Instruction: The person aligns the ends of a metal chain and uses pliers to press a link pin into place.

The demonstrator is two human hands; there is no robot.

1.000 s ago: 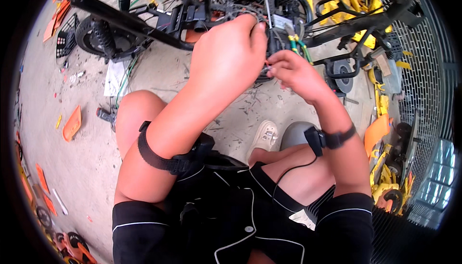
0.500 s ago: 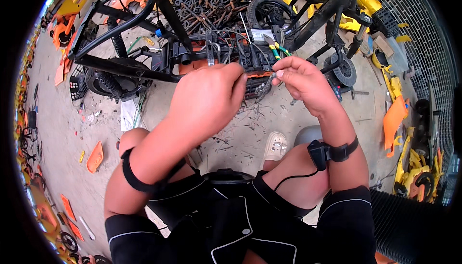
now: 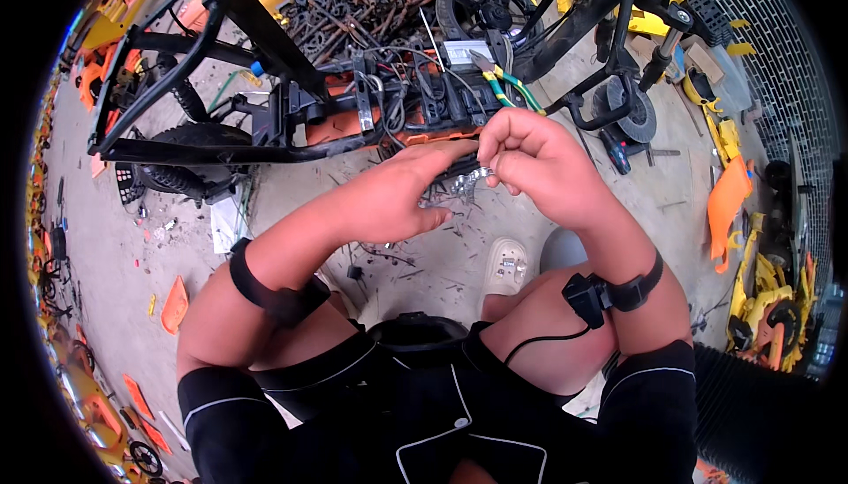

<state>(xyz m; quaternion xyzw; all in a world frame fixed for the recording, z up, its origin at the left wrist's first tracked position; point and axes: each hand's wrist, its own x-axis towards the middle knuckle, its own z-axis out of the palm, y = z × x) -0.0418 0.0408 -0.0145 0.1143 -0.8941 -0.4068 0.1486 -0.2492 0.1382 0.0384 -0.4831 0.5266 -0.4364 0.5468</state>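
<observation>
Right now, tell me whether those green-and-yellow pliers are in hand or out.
Out: the pliers lie on the black frame, beyond the right hand, which pinches something shiny.

No words or numbers can be read here. The pale rubber shoe with holes [image 3: 504, 276], just below the middle of the frame, has tiny dark marks on top. The flat silvery-white plate [image 3: 466, 54], upper middle, is too blurry.
</observation>
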